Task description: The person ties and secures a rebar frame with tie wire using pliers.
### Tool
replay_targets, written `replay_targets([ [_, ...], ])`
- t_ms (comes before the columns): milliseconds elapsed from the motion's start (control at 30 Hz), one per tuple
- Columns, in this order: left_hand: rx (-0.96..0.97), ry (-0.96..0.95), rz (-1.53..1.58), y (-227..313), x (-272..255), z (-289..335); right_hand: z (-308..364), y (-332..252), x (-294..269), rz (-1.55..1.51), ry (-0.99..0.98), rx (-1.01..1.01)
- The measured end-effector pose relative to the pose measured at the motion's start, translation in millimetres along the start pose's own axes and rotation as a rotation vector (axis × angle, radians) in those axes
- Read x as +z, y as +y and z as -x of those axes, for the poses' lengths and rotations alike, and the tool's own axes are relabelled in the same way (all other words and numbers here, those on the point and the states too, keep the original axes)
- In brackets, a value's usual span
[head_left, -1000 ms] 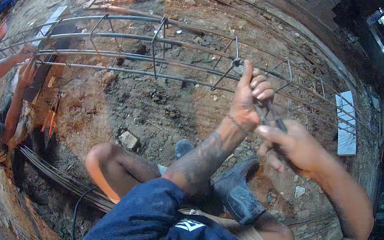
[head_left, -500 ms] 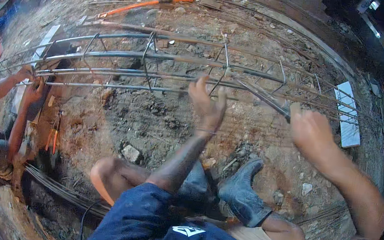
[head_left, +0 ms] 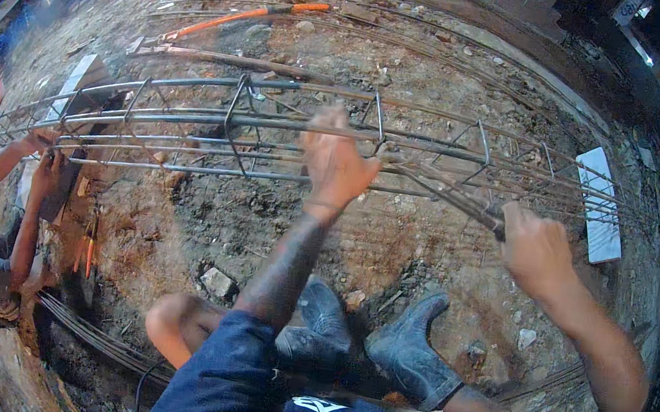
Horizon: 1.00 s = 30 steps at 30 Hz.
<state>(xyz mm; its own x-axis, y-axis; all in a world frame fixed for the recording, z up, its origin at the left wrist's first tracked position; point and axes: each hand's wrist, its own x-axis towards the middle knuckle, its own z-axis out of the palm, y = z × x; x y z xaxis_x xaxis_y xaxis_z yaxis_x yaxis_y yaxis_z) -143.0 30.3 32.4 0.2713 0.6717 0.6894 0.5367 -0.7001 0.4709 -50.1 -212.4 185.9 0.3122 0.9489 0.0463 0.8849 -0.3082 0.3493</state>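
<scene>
Left hand [head_left: 336, 165]: raised over the rebar cage [head_left: 272, 135], fingers curled down onto one of its long bars near the middle; it looks closed on the bar, though motion blur smears the fingertips.
Right hand [head_left: 535, 250]: fisted around the handle end of a thin metal tool [head_left: 449, 196], knuckles up, thumb side toward the cage.
Tool: runs from the right fist up and leftward, its far tip meeting the cage just right of the left hand; it crosses the lower bars at a slant.
Cage: long frame of bars and square stirrups [head_left: 236, 121] lying on the dirt [head_left: 201, 222], stretching from far left to far right, just beyond both hands.
Tool tip: blurred where it meets the bars, so I cannot tell whether it hooks a wire or only rests there.
Boots [head_left: 402, 351]: two dark rubber boots below the hands, toes toward the cage; a bare knee [head_left: 170, 323] beside them on the left.
Other person [head_left: 21, 180]: at the left rim, both hands on the cage's end; body cut off by the dark edge.
White board [head_left: 600, 206]: flat on the ground behind the cage, right of the right hand.
Orange tool [head_left: 238, 18]: long-handled, lying well behind the cage.
Loose bars [head_left: 89, 332]: a bundle at lower left, partly hidden by the blue shirt [head_left: 252, 397].
</scene>
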Motion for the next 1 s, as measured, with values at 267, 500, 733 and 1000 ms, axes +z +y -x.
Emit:
replay_targets([
  [267, 0.292, -0.534, 0.299, -20.3, 7.1, -17.8, 10.8, -61.7, -43.1, 0.140, 0.034, 0.109],
  [500, -0.322, -0.235, 1.166, 16.8, -2.5, 65.3, 10.5, -68.0, -42.5, 0.314, 0.156, 0.076],
  [733, -1.104, -0.239, 1.756, 66.2, -77.6, 21.1, 19.3, -90.1, -44.2, 0.102, 0.024, 0.190],
  [1000, 0.061, 0.257, 0.455, 62.7, -85.8, 3.4, 31.1, -86.2, -14.9, -1.048, -0.233, 0.494],
])
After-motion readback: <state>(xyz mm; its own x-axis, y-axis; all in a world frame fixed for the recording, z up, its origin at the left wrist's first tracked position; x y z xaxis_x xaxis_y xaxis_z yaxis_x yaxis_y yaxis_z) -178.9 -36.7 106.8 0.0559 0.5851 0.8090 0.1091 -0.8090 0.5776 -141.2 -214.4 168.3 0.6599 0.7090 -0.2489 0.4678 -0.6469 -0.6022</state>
